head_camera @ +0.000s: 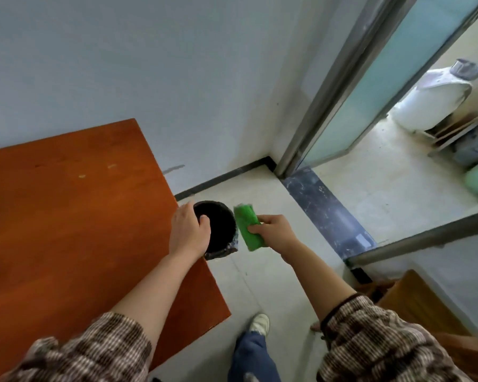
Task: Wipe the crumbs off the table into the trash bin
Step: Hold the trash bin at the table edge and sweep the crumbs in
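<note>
Beside trash bin | right hand pinches cloth | left hand grips rim

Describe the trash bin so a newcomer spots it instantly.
Find the orange-brown table on the left. At its right edge is the trash bin, its rim gripped by the left hand. It is the only round, black-lined container, beside the green cloth.

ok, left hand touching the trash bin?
Touching. Head view: the left hand grips the trash bin at its rim, thumb hooked inside the opening.
</note>
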`<state>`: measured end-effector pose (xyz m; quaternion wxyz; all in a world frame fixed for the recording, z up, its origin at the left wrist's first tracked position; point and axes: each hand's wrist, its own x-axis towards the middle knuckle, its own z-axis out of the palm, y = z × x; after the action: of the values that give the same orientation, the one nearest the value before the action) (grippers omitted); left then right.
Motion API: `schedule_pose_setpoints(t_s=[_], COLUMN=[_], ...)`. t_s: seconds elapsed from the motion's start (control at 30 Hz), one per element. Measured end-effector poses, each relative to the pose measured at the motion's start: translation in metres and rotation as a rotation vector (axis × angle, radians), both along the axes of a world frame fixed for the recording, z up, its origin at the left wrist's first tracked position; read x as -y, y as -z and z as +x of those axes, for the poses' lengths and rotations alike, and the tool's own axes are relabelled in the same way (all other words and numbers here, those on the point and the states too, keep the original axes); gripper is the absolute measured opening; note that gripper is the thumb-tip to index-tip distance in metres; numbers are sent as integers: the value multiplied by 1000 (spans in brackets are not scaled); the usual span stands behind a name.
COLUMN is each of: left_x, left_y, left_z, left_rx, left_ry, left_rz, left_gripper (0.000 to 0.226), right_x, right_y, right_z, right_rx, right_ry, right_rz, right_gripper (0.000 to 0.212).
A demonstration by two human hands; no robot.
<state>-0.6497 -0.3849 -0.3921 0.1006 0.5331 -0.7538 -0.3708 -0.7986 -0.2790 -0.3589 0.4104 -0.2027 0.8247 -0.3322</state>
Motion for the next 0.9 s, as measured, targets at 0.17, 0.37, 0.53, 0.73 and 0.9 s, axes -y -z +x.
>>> schedule_pose_setpoints(t_s=[0.17,0.37,0.53,0.73,0.9], left_x=[-20,-38,-30,-29,-15], left_y=[25,79,158,293,395], left_z=[-94,-141,-160,-176,-177], left_rx=[-66,-61,23,82,-67], left_ry=[-129,-351,-576,-777,-1091], left_rz=[141,419,572,724,889], left_gripper=[48,44,43,35,42], right_x=[-3,0,4,11,21], right_y=[24,70,137,243,332], right_z=[-93,-151,-169,-188,-209], right_rx=[-8,21,19,10,37], right_ry=[-5,13,13,12,24], right_rz=[58,136,196,181,154], right_gripper=[30,30,29,16,14])
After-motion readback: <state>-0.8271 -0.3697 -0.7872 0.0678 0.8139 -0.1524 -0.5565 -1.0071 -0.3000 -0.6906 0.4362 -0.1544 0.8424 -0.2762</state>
